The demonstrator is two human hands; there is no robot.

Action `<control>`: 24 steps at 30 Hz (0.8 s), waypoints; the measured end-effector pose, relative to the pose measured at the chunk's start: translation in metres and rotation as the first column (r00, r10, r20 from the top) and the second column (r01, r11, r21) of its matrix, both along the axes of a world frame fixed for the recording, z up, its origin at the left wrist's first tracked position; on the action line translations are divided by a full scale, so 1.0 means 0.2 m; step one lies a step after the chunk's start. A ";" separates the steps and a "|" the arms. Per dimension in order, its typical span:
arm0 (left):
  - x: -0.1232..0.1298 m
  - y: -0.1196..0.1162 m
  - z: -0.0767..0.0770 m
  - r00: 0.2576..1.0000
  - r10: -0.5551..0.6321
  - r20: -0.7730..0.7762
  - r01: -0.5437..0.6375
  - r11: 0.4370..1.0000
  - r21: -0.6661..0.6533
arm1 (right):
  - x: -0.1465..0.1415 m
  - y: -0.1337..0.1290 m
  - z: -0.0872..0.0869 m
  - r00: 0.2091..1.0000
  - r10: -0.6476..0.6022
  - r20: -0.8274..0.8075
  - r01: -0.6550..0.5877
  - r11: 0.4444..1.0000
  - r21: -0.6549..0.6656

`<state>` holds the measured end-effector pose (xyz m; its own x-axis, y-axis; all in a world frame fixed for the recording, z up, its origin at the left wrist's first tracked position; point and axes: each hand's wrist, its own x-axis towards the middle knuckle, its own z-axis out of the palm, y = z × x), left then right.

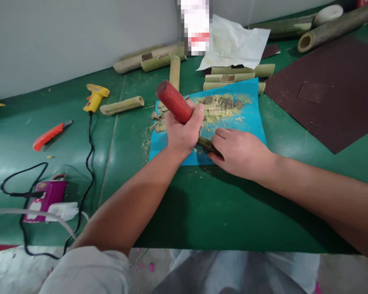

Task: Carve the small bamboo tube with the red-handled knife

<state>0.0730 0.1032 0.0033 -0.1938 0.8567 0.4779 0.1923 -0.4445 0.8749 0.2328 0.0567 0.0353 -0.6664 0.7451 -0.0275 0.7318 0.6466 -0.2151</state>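
Note:
My left hand (184, 130) is wrapped round a thick red handle (174, 101), which slants up and to the left; its lower end is hidden. Just right of it, my right hand (242, 153) grips a dark green bamboo piece (206, 143), fingers curled over its near end. Both hands are over a blue sheet (251, 122) near its front edge. Behind them, bamboo shavings and chips (217, 108) are heaped on the sheet.
A yellow glue gun (95, 97), an orange cutter (50, 135) and a purple power box (49, 198) with cables lie left. Split bamboo pieces (159, 59) and white paper (233, 43) are at the back; a brown sheet (334, 90) and bamboo tube (337, 30) lie right.

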 end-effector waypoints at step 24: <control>0.00 -0.02 0.02 0.992 -0.119 -0.049 0.120 0.993 0.007 | -0.01 0.00 0.02 0.999 0.029 -0.032 -0.029 1.000 0.007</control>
